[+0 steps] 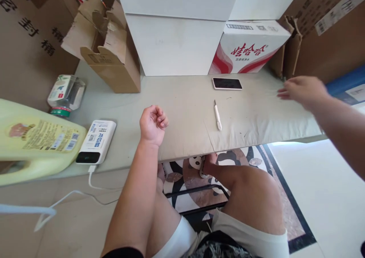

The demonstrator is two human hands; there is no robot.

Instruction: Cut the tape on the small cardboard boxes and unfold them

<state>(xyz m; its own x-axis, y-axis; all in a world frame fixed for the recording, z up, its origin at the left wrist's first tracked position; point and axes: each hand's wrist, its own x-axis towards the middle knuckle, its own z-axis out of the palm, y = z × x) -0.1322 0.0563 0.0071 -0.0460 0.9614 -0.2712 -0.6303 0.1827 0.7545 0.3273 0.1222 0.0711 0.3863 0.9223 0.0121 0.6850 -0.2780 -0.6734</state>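
My left hand (154, 125) rests palm up on the cloth-covered bench (182, 110). Its fingers are loosely curled in, with nothing in them. On the right, my right hand (303, 91) is held over the bench's far end, near the brown carton. Its fingers reach out to the left, slightly blurred, and no held object shows. Between the hands lies a slim white-handled tool (217, 116) with a thin dark tip; its exact kind is unclear. Behind it a phone (227, 84) lies flat, its screen dark.
White boxes (176, 45) and a red-and-white carton (251, 49) line the back. At left stand an open cardboard box (122, 68), a clear plastic jar (67, 92), a yellow jug (37, 136) and a cabled white power bank (98, 140). A large brown carton (322, 49) stands right.
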